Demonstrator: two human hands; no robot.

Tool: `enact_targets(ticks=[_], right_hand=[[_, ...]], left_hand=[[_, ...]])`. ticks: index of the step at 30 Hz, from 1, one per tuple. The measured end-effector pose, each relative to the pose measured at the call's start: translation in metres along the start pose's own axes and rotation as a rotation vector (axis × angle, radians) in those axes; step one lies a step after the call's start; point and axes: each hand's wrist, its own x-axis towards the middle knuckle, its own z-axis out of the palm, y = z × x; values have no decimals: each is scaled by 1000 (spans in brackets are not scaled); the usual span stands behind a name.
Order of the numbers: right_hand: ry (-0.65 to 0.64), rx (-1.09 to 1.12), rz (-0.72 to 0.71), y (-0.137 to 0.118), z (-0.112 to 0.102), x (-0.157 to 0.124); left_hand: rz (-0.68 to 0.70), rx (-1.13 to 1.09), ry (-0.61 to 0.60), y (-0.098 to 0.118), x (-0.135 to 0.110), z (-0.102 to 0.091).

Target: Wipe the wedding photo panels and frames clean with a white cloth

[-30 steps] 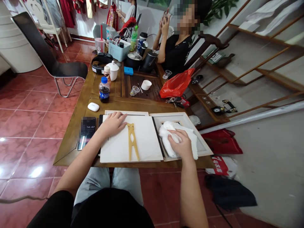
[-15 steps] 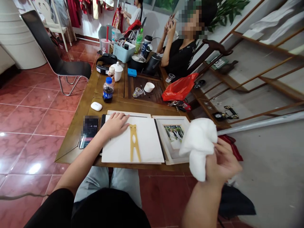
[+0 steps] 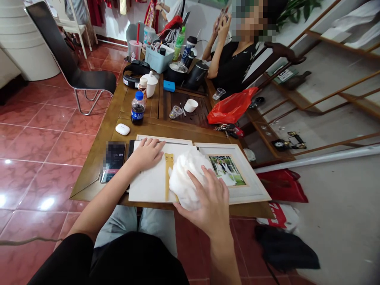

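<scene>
Head cam, rn: yellow cutout (image 3: 169, 158) is lying on the white board (image 3: 145, 188), between the two hands. Its long axis runs roughly straight away from the person, narrow eared end far, legs pointing back at the lap. White wad (image 3: 185, 176) is on its R side and hides most of that half from view (can't tell if it's actually pressing on it tbh).

L hand (image 3: 149, 154): palm down, pretty flat, fingers stretched out, resting on the far L part of the board w/ nothing gripped. It's just beside the cutout's top end, so def the closer one there.

R hand (image 3: 209, 198): half open, fingers spread and bent around the wad from the near R side, so it's got hold of that. Thumb is near the cutout's leg end, so R is closer at the bottom.

Just R of the board there's a framed photo (image 3: 227, 170), also on the bench (image 3: 166, 128).
</scene>
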Motion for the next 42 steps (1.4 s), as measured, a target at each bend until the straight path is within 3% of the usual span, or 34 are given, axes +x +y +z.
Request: enact_targets(ticks=[6, 12, 23, 29, 37, 42], right_hand=[[-93, 71, 18, 8, 22, 15], [-145, 120, 21, 21, 25, 31], [-267, 142, 78, 42, 50, 79], [-276, 178, 41, 39, 39, 62], [-251, 172, -4, 23, 11, 3], [-230, 194, -96, 22, 5, -20]], left_hand=[[22, -20, 10, 3, 1, -4], [33, -39, 0, 3, 2, -4], [37, -61, -5, 3, 3, -8], [-19, -89, 14, 5, 3, -6], [-31, -83, 19, 7, 3, -5], [-81, -62, 56, 8, 4, -3]])
